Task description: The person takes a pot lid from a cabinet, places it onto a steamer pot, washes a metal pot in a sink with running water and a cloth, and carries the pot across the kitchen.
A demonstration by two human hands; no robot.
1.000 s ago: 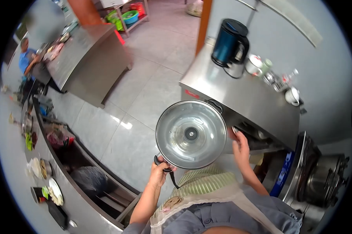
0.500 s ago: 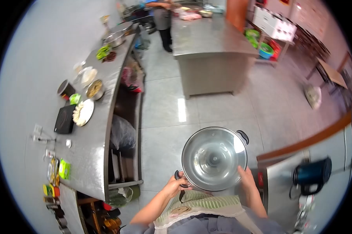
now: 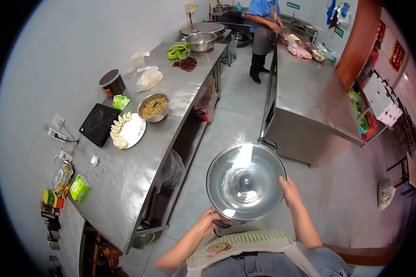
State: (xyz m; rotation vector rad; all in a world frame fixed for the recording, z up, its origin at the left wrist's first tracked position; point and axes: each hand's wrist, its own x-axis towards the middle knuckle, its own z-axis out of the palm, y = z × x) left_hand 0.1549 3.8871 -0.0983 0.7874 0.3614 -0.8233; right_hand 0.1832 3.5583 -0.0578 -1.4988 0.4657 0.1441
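Observation:
A wide two-handled pot (image 3: 215,201) under a clear glass lid (image 3: 231,171) is held level in front of my apron, above the floor. A knob (image 3: 245,181) stands in the middle of the lid. My left hand (image 3: 207,222) is closed round the black handle (image 3: 222,223) on the near left side. Against the pot's right rim rests my right hand (image 3: 291,194), thumb by the lid edge and its other fingers mostly hidden. The second handle (image 3: 268,143) points away from me. What is inside the pot cannot be made out.
The steel counter (image 3: 138,168) on the left bears an induction cooker (image 3: 98,123), a plate (image 3: 136,130) of dumplings, a bowl of filling (image 3: 153,108) and a large bowl (image 3: 201,42). Ahead right stands a steel table (image 3: 309,83), with another person (image 3: 264,34) beside it.
My view has turned left, bringing the counter and the other person closer to the middle. Both hands still hold the pot, which has turned slightly.

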